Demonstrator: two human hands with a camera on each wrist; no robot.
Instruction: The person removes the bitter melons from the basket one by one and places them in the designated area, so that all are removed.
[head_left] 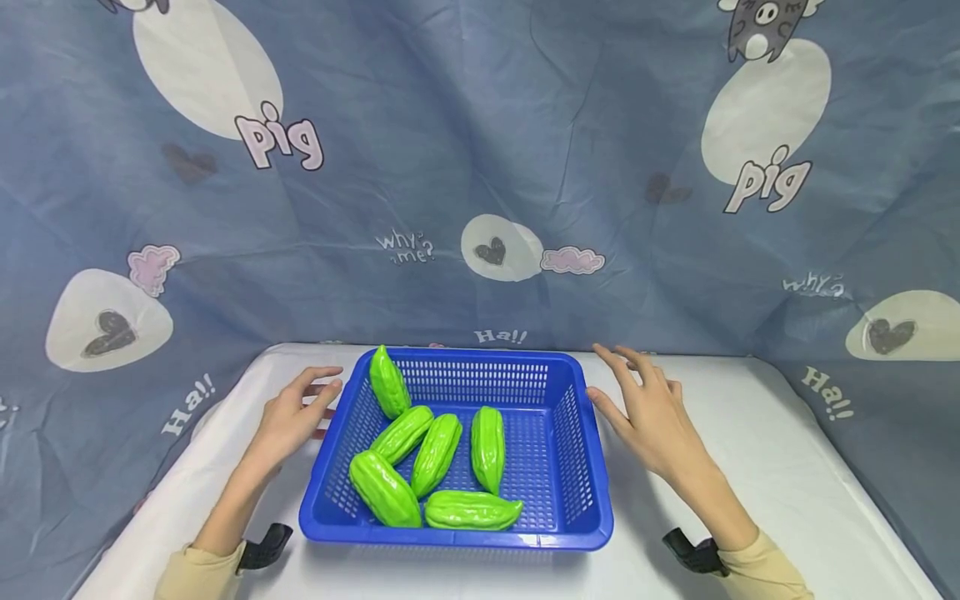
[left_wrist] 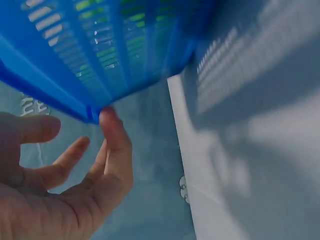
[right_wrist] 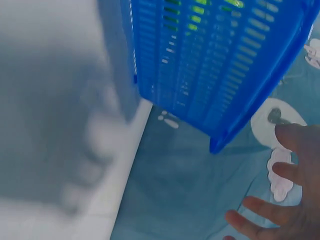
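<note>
A blue plastic basket [head_left: 457, 537] with slotted walls holds several glossy green bitter gourds [head_left: 436, 454]. One gourd [head_left: 389, 382] leans upright against the back left corner, and another [head_left: 472, 510] lies along the front wall. Beside the basket's left wall is my left hand [head_left: 294, 417], its fingers loosely bent. In the left wrist view a fingertip [left_wrist: 108, 120] meets or nearly meets the rim; contact is unclear. My right hand [head_left: 651, 414] hovers by the right rim with fingers spread. The right wrist view shows those fingers [right_wrist: 265, 210] apart from the basket [right_wrist: 200, 75].
The basket stands on a white-covered table [head_left: 750, 467]. Behind and around it hangs a blue cloth [head_left: 480, 167] printed with pigs, clouds and words. Black wrist straps [head_left: 265, 547] sit at both sleeve cuffs.
</note>
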